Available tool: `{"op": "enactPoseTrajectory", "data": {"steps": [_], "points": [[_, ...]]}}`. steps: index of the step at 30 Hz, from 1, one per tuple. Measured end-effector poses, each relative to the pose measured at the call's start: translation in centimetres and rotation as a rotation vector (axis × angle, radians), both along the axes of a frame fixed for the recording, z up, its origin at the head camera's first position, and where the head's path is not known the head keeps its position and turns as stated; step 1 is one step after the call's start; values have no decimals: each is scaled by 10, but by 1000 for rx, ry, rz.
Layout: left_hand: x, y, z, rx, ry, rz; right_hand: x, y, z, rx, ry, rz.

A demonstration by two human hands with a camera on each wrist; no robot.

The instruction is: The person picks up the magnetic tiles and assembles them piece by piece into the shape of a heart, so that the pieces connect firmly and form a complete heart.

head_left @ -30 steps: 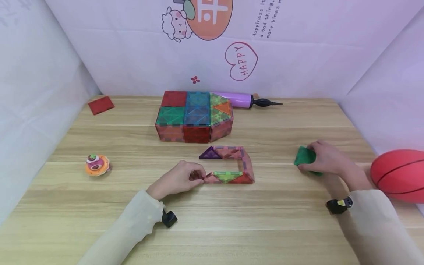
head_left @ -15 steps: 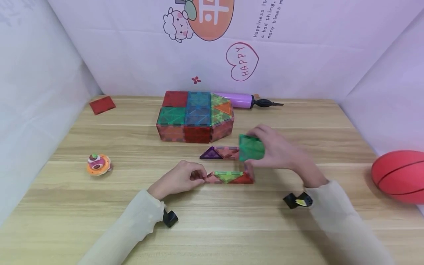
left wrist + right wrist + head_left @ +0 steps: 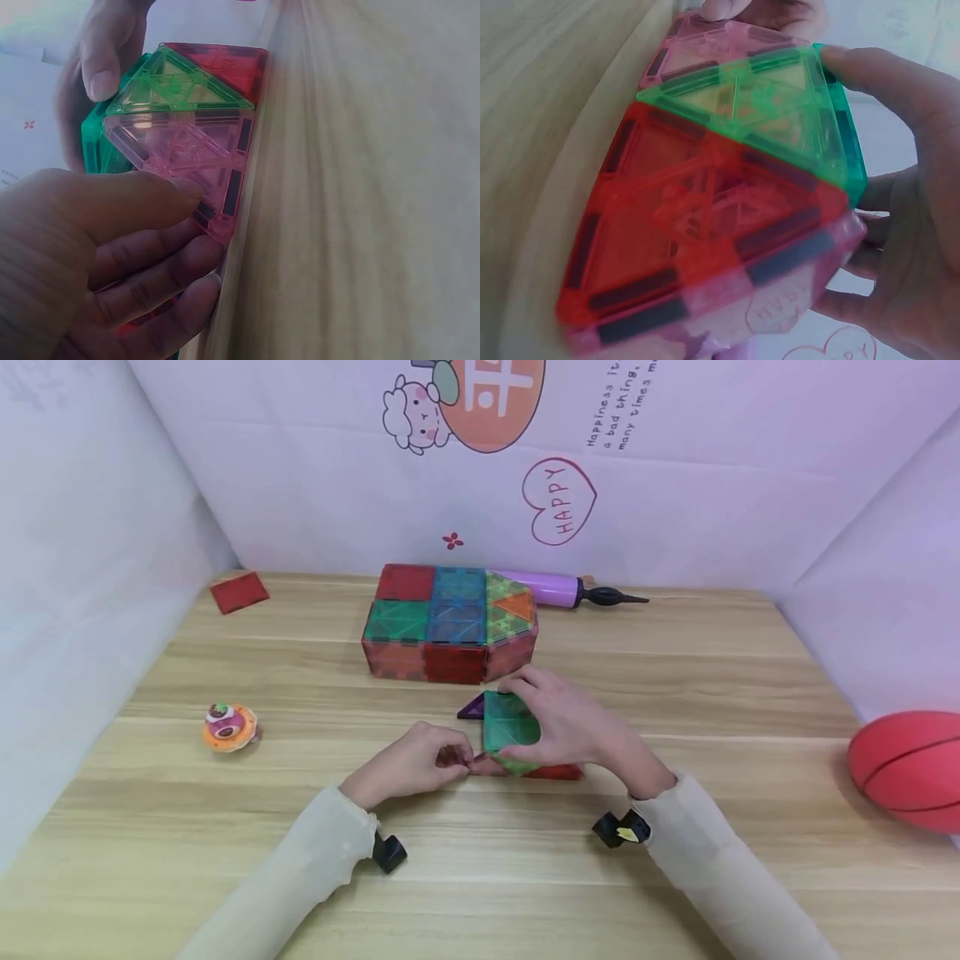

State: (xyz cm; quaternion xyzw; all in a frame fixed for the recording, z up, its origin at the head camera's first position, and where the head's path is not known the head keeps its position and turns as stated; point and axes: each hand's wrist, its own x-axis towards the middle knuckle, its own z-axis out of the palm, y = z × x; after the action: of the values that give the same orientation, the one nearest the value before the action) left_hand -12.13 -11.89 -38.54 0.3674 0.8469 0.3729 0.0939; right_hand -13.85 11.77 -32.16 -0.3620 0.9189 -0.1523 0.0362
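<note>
A low upright row of see-through magnetic tiles stands on the table. Its near side has a pink tile, a light green triangle tile and a red triangle tile. My left hand pinches the pink tile's outer end between thumb and fingers. Held by thumb and fingertips of my right hand, a green square tile lies flat across the top of the row, its edge along the light green triangle. Behind it a purple triangle tile peeks out; the rest of the far side is covered.
Further back stands a box of coloured magnetic tiles, with a purple hand pump behind it. A red tile lies at the back left, a doughnut-shaped toy at left, and a red ball at right.
My right hand has carried the green square tile leftward from beside the ball onto the top of the low row. My left hand keeps its pinch at the row's left end.
</note>
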Motion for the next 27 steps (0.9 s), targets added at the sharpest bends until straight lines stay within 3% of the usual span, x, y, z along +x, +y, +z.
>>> {"op": "enactPoseTrajectory", "data": {"steps": [9, 14, 17, 21, 23, 27], "points": [[-5, -1, -2, -10, 4, 7, 1, 30, -13, -131, -177, -77], [-8, -12, 9, -75, 7, 16, 0, 42, -23, -231, -200, -81], [-11, -30, 26, -131, -15, 74, 2, 47, -27, -252, -191, -94], [-25, -66, 62, -160, 5, 183, 4, 49, -30, -279, -177, -102], [-34, -87, 83, -176, 36, 230, 6, 48, -32, -288, -177, -103], [-57, -134, 121, -266, 165, 335, 10, 48, -33, -299, -176, -95]]}}
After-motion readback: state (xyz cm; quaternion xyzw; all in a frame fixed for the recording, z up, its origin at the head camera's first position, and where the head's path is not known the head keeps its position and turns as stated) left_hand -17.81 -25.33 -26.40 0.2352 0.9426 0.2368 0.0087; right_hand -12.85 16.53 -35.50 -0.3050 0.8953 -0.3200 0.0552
